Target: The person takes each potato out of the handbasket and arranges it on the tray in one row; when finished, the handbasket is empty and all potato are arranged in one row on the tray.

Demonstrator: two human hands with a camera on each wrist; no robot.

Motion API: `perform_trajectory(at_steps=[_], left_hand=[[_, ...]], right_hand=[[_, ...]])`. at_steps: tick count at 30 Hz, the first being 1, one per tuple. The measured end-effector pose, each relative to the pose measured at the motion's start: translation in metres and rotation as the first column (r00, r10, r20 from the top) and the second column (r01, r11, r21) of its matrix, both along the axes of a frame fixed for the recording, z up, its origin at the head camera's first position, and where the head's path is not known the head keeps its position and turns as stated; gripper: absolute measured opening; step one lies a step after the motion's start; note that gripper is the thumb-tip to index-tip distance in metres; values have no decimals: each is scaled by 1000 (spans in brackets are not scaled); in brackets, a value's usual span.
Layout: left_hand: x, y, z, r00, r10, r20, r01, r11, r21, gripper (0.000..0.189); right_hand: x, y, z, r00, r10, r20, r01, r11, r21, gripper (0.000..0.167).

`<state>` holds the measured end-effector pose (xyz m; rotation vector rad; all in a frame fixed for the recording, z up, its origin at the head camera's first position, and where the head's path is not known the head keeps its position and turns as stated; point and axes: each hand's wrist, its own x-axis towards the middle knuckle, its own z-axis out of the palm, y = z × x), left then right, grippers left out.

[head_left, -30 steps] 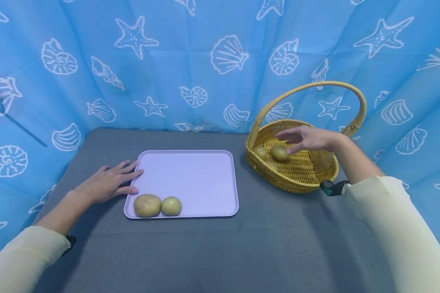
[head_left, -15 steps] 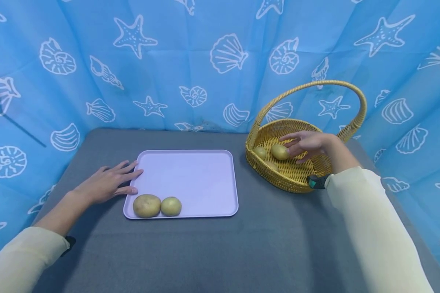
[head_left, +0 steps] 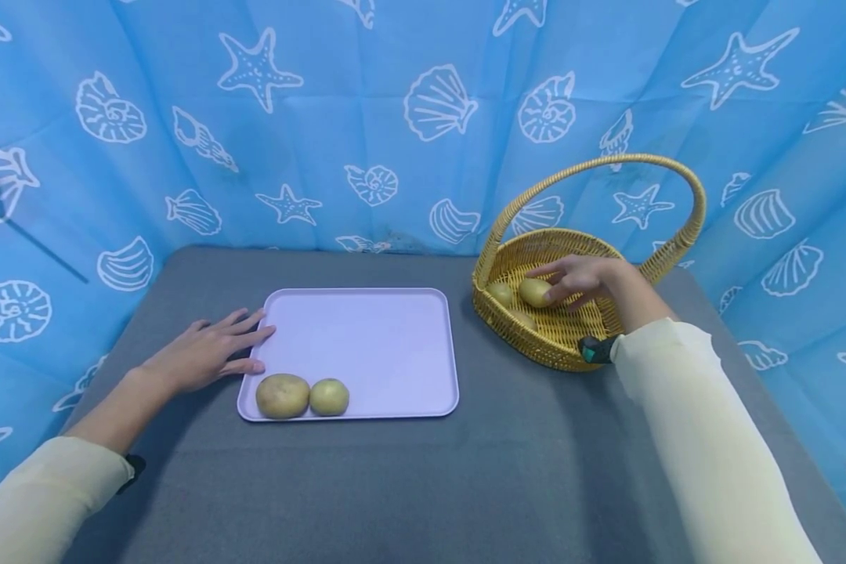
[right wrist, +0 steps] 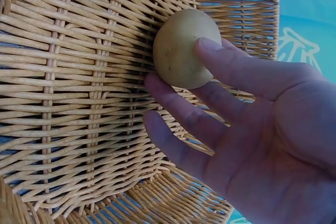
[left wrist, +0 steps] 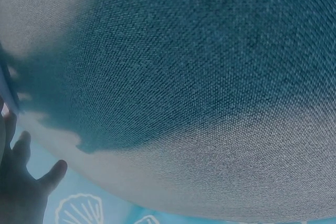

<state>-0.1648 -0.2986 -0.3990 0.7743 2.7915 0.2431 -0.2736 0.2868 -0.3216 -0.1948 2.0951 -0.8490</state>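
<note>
Nearest us on the desk (head_left: 395, 486), a big potato (head_left: 283, 395) and a small potato (head_left: 329, 397) sit side by side along the near L edge of the tray (head_left: 374, 345). Our L hand (head_left: 207, 354) spreads its fingers over the tray's L rim, gripping nothing. Farther R, our R hand (head_left: 581, 278) pinches a third potato (head_left: 533, 293) inside the basket (head_left: 553, 355); two other potatoes (head_left: 500, 294) lie near it. Prob. mid-pickup; next move likely needs a firm hold, then lifting clear. Behind, shell-print curtain (head_left: 409, 196); no readable brands/labels/txt.

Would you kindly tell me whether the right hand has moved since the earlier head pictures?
Yes: in the head view, the right hand has shifted slightly left against the unmoved basket.
</note>
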Motion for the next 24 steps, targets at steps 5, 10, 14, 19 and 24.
perform_trajectory(at_steps=[5, 10, 14, 19, 24], left_hand=[[0, 1, 0, 1000, -3, -9, 3, 1000, -6, 70], [1, 1, -1, 1000, -10, -13, 10, 1000, -2, 70], [0, 1, -1, 1000, -11, -17, 11, 1000, -9, 70], [0, 1, -1, 1000, -2, -20, 2, 1000, -17, 71], [0, 1, 0, 1000, -14, -24, 13, 1000, -25, 71]], right_hand=[[0, -1, -1, 999, 11, -42, -10, 1000, 14, 70], [0, 1, -2, 995, 3, -96, -2, 1000, 19, 68], [1, 4, -1, 989, 10, -148, -7, 1000, 21, 67], [5, 7, 4, 970, 47, -239, -41, 999, 30, 67], [12, 7, 14, 930, 83, -359, -77, 997, 31, 64]])
